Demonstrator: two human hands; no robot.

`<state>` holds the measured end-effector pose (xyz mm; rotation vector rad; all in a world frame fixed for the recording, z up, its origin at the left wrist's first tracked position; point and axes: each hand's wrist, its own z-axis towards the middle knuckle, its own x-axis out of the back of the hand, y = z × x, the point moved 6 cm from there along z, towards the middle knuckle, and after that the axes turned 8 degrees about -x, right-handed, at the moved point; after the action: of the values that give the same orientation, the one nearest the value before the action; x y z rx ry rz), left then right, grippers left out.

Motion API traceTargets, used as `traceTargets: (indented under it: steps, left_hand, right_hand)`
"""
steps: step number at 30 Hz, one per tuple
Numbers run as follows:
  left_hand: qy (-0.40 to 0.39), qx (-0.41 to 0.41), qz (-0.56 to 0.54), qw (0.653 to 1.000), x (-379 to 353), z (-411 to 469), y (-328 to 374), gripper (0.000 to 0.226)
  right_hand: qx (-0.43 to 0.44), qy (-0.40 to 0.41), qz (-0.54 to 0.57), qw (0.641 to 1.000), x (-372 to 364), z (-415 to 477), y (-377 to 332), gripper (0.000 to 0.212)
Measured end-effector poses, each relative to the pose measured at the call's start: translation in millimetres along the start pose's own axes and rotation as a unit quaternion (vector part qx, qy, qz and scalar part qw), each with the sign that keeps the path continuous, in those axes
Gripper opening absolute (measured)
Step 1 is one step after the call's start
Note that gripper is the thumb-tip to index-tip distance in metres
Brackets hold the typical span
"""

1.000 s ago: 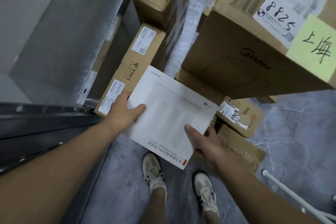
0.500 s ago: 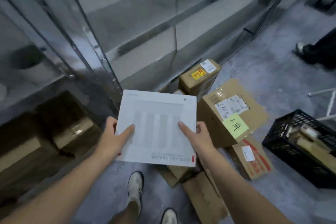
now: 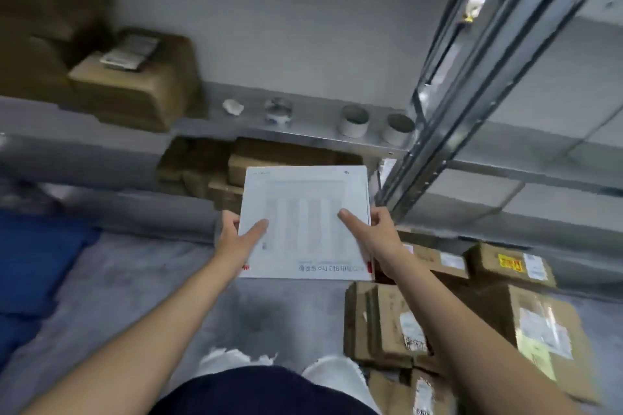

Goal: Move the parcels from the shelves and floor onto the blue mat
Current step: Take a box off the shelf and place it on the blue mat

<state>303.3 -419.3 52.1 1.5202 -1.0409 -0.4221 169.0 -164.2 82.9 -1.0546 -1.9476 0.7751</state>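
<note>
Now: flat white parcel (image 3: 305, 222) held in both hands

I see left hand (image 3: 236, 239) and right hand (image 3: 377, 236) gripping its side edges, thumbs on top, probably for balance. The blue mat (image 3: 33, 263) lies at nine o'clock over open floor (image 3: 151, 280); cardboard parcels (image 3: 387, 323) crowd four o'clock, a shelf post (image 3: 472, 94) one o'clock.

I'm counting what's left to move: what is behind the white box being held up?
Brown parcels on the low shelf show past the top and left edges of the white box, held by the left hand and right hand. Whatever lies directly behind it is covered.
</note>
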Motion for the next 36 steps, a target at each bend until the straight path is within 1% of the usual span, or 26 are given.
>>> traceTargets:
  steps: [3, 7, 11, 15, 17, 20, 25, 28, 31, 36]
  left_hand:
    - [0.061, 0.007, -0.035, 0.998, 94.6, -12.8, -19.0, 0.040]
    - [0.151, 0.031, -0.074, 0.985, 223.1, -51.8, -58.2, 0.041]
    - [0.253, 0.066, -0.097, 0.960, 341.1, -104.5, -100.6, 0.043]
    - [0.335, 0.082, -0.121, 0.931, 432.9, -148.9, -132.4, 0.044]
    - [0.368, 0.089, -0.135, 0.916, 467.5, -165.0, -142.9, 0.046]
    - [0.402, 0.097, -0.159, 0.896, 504.8, -178.9, -157.2, 0.046]
    - [0.453, 0.106, -0.177, 0.867, 550.9, -176.4, -178.5, 0.043]
    - [0.479, 0.123, -0.175, 0.851, 584.2, -164.0, -191.9, 0.042]
    - [0.504, 0.143, -0.164, 0.836, 624.5, -143.6, -206.2, 0.040]
    - [0.551, 0.178, -0.134, 0.804, 703.5, -98.9, -214.4, 0.045]
  right_hand:
    - [0.030, -0.055, -0.019, 0.998, -85.5, -16.7, -32.1, 0.065]
    - [0.057, -0.124, -0.056, 0.989, -215.3, -54.6, -58.9, 0.067]
    - [0.098, -0.203, -0.092, 0.970, -347.0, -109.4, -87.0, 0.069]
    - [0.165, -0.260, -0.123, 0.943, -460.0, -163.2, -123.9, 0.062]
    - [0.188, -0.284, -0.149, 0.928, -505.7, -186.7, -134.0, 0.058]
    - [0.203, -0.304, -0.166, 0.916, -558.8, -209.7, -142.1, 0.053]
    - [0.214, -0.342, -0.177, 0.898, -635.4, -217.5, -162.3, 0.056]
    - [0.217, -0.360, -0.197, 0.885, -687.8, -218.1, -179.6, 0.060]
    - [0.220, -0.384, -0.207, 0.872, -746.7, -215.3, -196.3, 0.057]
    - [0.202, -0.428, -0.216, 0.854, -850.9, -207.1, -235.0, 0.058]
